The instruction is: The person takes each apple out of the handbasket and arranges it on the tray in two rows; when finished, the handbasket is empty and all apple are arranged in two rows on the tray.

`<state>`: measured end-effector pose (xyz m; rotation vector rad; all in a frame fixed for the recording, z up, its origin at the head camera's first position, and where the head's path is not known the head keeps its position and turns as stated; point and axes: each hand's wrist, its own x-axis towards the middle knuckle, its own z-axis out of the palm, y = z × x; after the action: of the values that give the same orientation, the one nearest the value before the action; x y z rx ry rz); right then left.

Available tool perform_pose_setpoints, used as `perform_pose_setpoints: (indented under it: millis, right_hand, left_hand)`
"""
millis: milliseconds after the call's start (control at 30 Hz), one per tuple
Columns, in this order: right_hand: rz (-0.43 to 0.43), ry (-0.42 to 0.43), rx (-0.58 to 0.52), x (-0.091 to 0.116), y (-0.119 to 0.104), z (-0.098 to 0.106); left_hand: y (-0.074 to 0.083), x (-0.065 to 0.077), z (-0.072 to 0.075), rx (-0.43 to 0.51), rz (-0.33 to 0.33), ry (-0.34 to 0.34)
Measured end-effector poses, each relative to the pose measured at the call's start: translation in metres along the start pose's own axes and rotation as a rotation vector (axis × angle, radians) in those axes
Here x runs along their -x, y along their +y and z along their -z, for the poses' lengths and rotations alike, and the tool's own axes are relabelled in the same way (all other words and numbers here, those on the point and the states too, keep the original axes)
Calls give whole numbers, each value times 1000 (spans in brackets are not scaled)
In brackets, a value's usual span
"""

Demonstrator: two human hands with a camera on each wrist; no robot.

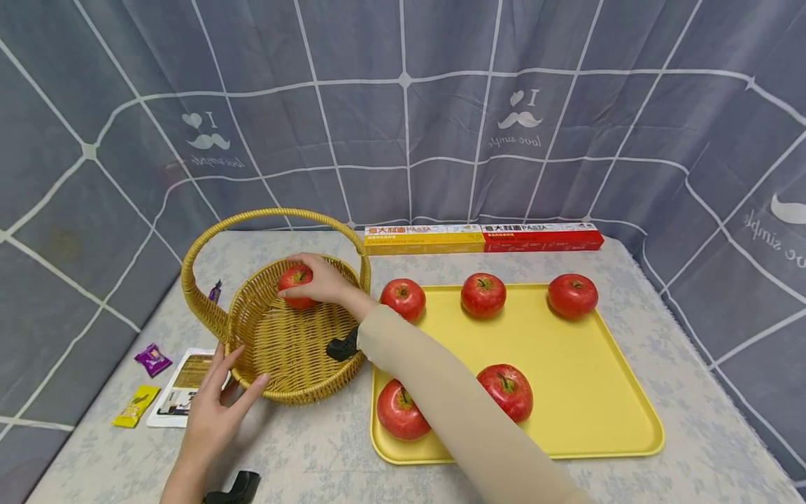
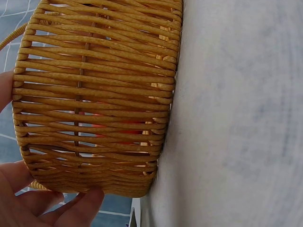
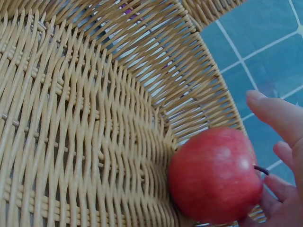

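Note:
A wicker basket [image 1: 296,350] with a tall arched handle stands on the left of the table. My left hand [image 1: 217,406] holds its near left side, fingers at the rim and against the outer weave [image 2: 94,94]. Inside, a red apple [image 3: 215,175] sits against the far wall. My right hand [image 1: 324,280] reaches into the basket over this apple. In the right wrist view the thumb [image 3: 270,111] stands off the apple, while other fingers are right at its stem side.
Right of the basket lies a yellow tray [image 1: 585,378] with several red apples [image 1: 506,392], partly under the right sleeve [image 1: 441,392]. Two pasta boxes [image 1: 541,238] line the back. A purple packet [image 1: 153,360], a yellow packet [image 1: 136,406] and a white-edged pouch [image 1: 179,392] lie at left.

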<state>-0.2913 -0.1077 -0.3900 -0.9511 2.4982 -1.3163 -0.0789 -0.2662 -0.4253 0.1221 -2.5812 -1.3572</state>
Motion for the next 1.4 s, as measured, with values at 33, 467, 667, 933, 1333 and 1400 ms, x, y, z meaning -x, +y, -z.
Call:
perform_pose_setpoints:
  millis: [33,467,667,933,1333,1400]
  right_hand:
    - [-9,-13,21,0,0,-1]
    - [-56,-443,60,5,-15,-4]
    - [-40,-528,34,9,-22,-6]
    - [125,-544,168,18,-44,7]
    - [409,-552,245,109,-100,99]
    - [463,-531,228,128,-100,118]
  left_hand:
    - [0,0,0,-2,-1,4]
    - [2,1,1,-18,15,-3]
    - [1,1,0,-15,14,-5]
    - [0,2,0,-14,9,-1]
    - [-1,0,1,2,-16,12]
    - [-2,0,1,0,-15,12]
